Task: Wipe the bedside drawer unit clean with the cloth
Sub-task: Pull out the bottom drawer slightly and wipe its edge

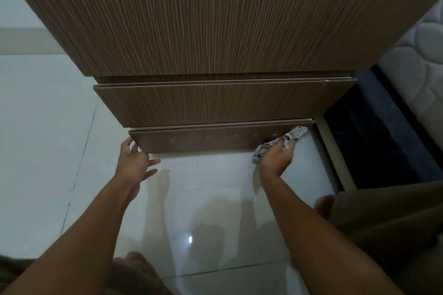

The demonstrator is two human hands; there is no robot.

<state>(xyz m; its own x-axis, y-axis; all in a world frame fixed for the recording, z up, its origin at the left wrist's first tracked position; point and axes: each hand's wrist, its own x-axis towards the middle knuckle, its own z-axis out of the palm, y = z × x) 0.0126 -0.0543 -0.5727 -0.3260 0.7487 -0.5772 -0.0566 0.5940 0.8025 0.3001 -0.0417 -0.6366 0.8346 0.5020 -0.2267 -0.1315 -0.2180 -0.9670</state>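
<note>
Brown wood-grain drawer unit (215,31) stands on a white tiled floor (48,127); drawer fronts are closed, contents hidden, top cut off by the frame. No writing visible. Right hand (278,158) is clenched around a grey cloth (285,139), pressing it on the bottom panel (203,140) near its right end. Left hand (133,163) has its fingers spread, touching that panel's left corner. Mattress (419,67) at the right edge, partly cut off. Pale specks on the panel, too small to identify.

The drawer unit (215,31) is cut off at the frame's top edge. Part of the cloth (282,141) is hidden within the right hand (278,158), lower right of centre; its fingertips are concealed.
</note>
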